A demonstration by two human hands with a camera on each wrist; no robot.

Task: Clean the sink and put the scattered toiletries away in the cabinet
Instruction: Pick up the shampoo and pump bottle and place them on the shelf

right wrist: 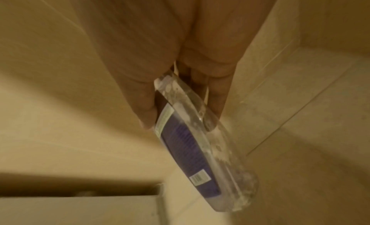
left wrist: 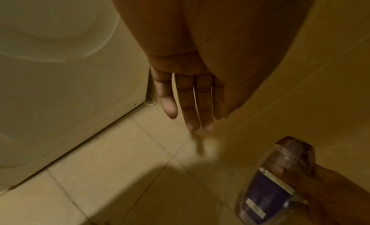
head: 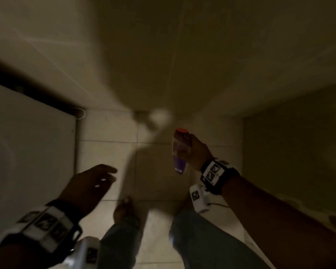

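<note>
My right hand (head: pixel 197 150) grips a clear plastic bottle (head: pixel 180 150) with a purple label and an orange-red cap, held above the floor tiles. In the right wrist view the bottle (right wrist: pixel 192 142) points away from the palm, with my thumb on one flat side and fingers (right wrist: pixel 217 100) on the other. The left wrist view catches the same bottle (left wrist: pixel 274 185) at lower right. My left hand (head: pixel 97 179) hangs open with straight fingers (left wrist: pixel 190 104), holding nothing, beside a white cabinet door (head: pixel 27 152) on the left.
Beige floor tiles (head: pixel 109 152) lie below, with my bare foot (head: pixel 124 210) and jeans-clad legs (head: pixel 202 239) near the bottom. A tiled wall (head: pixel 163 55) rises ahead. A dark gap (head: pixel 37 94) runs along the cabinet door's top edge. The view is dim and blurred.
</note>
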